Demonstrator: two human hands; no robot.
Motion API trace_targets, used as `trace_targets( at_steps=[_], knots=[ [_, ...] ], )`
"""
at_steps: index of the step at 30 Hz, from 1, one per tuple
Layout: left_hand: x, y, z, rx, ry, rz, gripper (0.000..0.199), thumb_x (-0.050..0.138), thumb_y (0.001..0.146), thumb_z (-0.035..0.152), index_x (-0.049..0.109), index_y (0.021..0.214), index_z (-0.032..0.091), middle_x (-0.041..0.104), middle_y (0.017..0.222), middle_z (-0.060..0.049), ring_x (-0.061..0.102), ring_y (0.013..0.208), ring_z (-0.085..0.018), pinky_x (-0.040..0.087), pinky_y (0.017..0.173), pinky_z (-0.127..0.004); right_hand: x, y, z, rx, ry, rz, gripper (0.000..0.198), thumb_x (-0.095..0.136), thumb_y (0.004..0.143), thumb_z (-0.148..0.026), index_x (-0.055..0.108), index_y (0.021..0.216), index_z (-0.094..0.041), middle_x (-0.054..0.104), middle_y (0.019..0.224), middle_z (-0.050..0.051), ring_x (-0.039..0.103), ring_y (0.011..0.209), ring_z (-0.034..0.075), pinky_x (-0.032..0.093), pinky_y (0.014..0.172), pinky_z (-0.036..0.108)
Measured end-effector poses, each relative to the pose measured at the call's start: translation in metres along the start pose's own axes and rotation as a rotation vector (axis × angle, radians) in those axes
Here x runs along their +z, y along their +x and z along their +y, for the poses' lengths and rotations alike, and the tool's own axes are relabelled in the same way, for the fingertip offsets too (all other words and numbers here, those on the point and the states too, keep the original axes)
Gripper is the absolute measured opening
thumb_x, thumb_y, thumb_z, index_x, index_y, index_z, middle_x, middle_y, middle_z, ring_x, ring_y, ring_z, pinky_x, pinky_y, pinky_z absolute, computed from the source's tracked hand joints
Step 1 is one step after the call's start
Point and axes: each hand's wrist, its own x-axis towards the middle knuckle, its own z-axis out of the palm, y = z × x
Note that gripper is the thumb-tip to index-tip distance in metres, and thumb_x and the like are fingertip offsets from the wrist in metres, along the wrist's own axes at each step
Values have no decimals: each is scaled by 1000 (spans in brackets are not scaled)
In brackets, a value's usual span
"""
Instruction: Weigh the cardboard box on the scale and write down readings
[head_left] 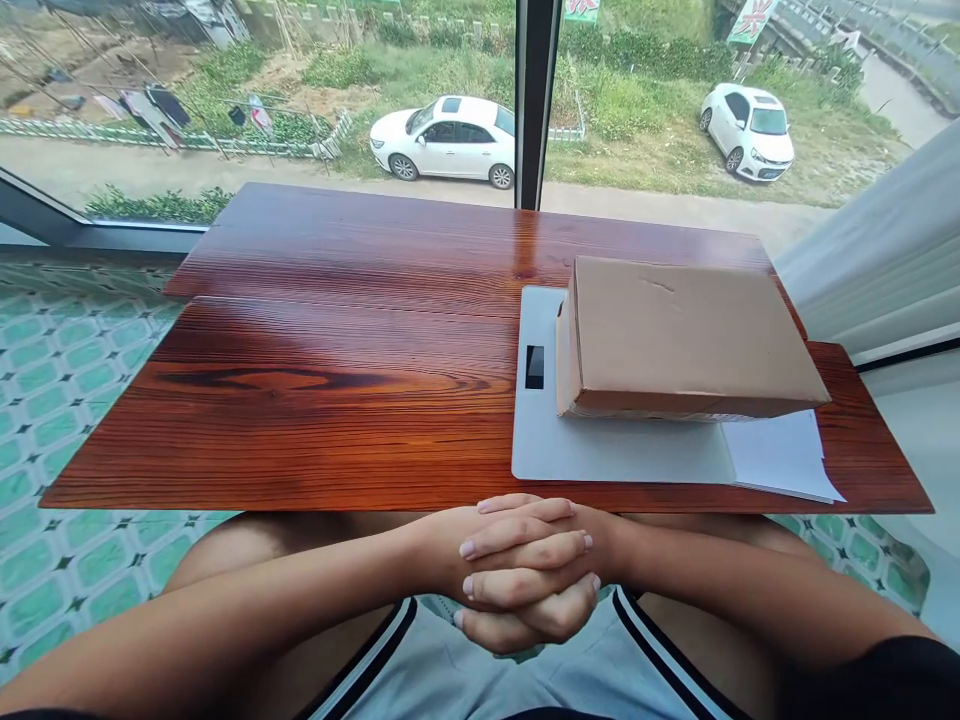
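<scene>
My left hand (451, 545) and my right hand (592, 535) are clasped together, the fingers interlaced and closed over each other. Both rest above my lap, just in front of the table's near edge, with no object visible in them. Beyond them on the reddish-brown wooden table (315, 420) lies a flat silver-grey slab (622, 455) with a small dark rectangle on its left side. A closed brown cardboard box (690, 330) sits on top of this slab. White paper sheets (780, 455) stick out at the slab's right side, partly covered by the box.
Large windows with a dark frame post (536, 110) stand behind the table. A pale curtain (885, 240) hangs at the right. Green-and-white tiles (67, 400) cover the floor. Outside are two white cars (450, 140) and grass.
</scene>
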Motion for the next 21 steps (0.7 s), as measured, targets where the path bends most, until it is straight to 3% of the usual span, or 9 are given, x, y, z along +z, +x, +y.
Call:
trace_targets(
  at_steps=[2,4,9,15,18,21],
  knots=[
    [11,-7,-2,-67,48,161,24,66,85,55,80,75,38,64,59,-4,73,91,-38,63,66,-46,2,-3,3,15,17,13,63,83,77,-30,64,133,-53,71,119,7,66,116,39,54,102,61],
    [18,-12,-3,-113,80,256,20,71,80,56,80,76,38,61,55,-4,73,84,-37,62,60,-43,5,-4,7,-32,-14,66,58,82,78,-35,66,131,-52,73,114,8,69,111,39,56,100,61],
    [20,-12,-2,-144,90,133,17,75,78,50,77,67,37,38,36,0,71,73,-35,60,54,-40,7,-5,12,-155,-94,100,54,78,82,-37,66,134,-46,76,111,11,71,109,41,61,91,60],
    [45,-19,7,-140,120,306,22,69,83,53,79,97,40,62,56,-3,71,74,-33,60,51,-37,8,-9,14,-195,-110,84,55,78,81,-33,67,134,-44,76,113,11,69,113,43,59,93,63],
    [54,-19,10,-151,172,388,28,68,85,53,78,107,39,60,55,-3,70,68,-32,59,48,-36,7,-9,14,-219,-118,56,54,78,81,-33,68,133,-43,75,114,12,68,114,44,59,93,64],
    [55,-17,13,-142,228,379,31,67,85,55,79,107,36,55,50,-3,67,64,-31,58,46,-36,4,-10,15,-209,-132,26,58,76,82,-33,63,138,-44,74,117,12,66,117,44,58,95,65]
  ],
)
